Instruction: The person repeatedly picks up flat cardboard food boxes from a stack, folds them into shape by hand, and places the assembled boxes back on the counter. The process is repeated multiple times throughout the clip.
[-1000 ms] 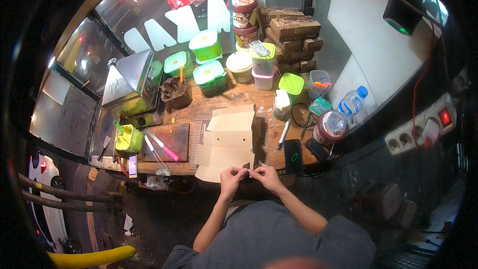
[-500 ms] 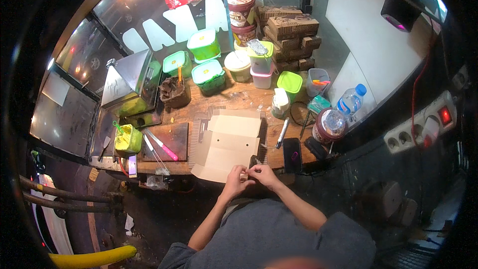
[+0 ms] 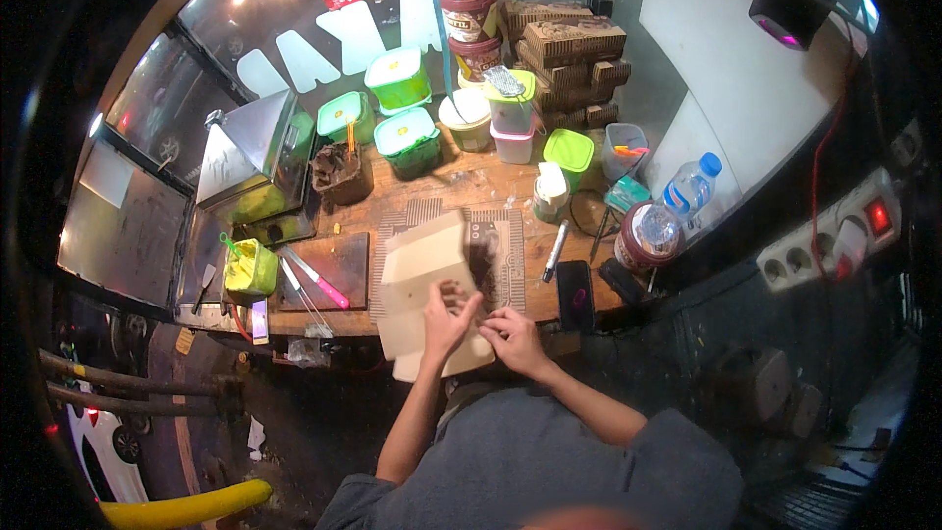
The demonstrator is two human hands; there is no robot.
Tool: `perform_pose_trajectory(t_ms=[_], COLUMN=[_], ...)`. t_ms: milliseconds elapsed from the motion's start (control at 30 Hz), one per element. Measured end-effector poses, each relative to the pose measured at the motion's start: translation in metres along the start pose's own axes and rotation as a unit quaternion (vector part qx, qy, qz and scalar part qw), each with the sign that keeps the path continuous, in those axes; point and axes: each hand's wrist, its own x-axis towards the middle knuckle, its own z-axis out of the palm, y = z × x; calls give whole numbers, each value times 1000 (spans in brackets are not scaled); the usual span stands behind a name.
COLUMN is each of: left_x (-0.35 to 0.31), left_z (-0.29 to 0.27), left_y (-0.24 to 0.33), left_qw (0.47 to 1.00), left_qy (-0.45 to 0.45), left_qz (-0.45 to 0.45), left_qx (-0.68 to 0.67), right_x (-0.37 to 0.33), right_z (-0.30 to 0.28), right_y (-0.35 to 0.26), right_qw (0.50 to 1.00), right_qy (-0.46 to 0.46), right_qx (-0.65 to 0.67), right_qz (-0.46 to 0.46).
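A flat cardboard food box, plain tan inside, lies partly folded at the front edge of the wooden table, its right side tilted up. Over its near part is my left hand, fingers apart and a little curled, resting against the board. My right hand is closed in a pinch at the box's near right corner; the fingers partly hide that edge. Beneath the box, more corrugated printed cardboard shows.
A dark cutting board, a pink-handled knife and a yellow tub sit left. On the right are a marker, a phone and a water bottle. Green-lidded containers and stacked boxes stand behind.
The cardboard box has turned and its right side has lifted, uncovering the printed cardboard below. My left hand has moved up and spread its fingers; my right hand has shifted slightly.
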Motion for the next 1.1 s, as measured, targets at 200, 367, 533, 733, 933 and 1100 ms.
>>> perform_pose_trajectory(t_ms=[200,367,533,733,933,1100], left_x=[16,-18,-54,-83,-96,-96], left_z=[-30,-29,-21,-33,-42,-46], left_y=[17,28,41,19,34,70], left_qw=[995,976,962,947,999,990], left_qy=[89,134,164,57,-23,-95], left_qz=[-21,-7,26,231,3,40], left_qx=[49,-169,-217,217,-23,-99], right_x=[-6,-2,2,9,9,10], right_z=[-15,-23,-21,-25,-36,-33], right_y=[-48,-65,-79,-88,-94,-92], right_qw=[997,995,990,981,984,993], right_qy=[28,89,117,97,18,-40], right_qx=[-35,9,48,59,-3,-1], right_qz=[-57,-35,-65,-158,-178,-109])
